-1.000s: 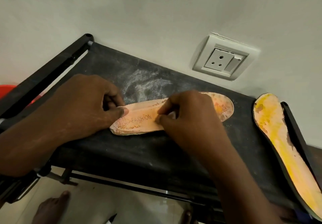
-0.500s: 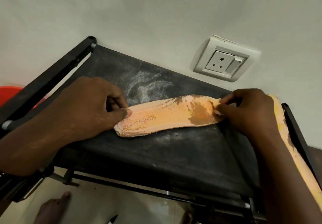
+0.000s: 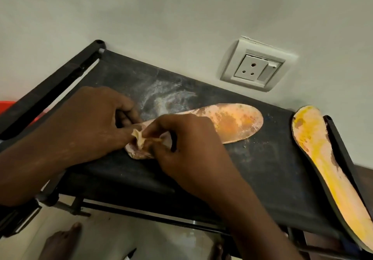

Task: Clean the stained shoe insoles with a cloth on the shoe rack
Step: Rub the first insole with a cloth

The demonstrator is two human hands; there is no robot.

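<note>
Head view: shoe rack, black fabric top shelf, runs across frame from 10 to 4 o'clock, back edge against the wall.
Stained insole lies flat mid-shelf, toe end toward 3 o'clock with orange-brown blotches, heel end toward 9 o'clock under both hands.
Left hand comes in from 8 o'clock: fingers curled, thumb against index on the heel end, gripping it down on the shelf.
Right hand comes in from 5 o'clock: fingers curled, thumb and index pinching the cloth, a small crumpled beige wad sitting on the heel end and touching the left thumb tip.
Second insole, yellow-stained, lies along the rack's right rail at 3–4 o'clock, well apart from the first.
White powder smear on the shelf just at 12 o'clock of the hands.
Wall socket at 1 o'clock. Red object at the 9 o'clock edge, mostly cut off. Bare foot on the floor at 7 o'clock.
</note>
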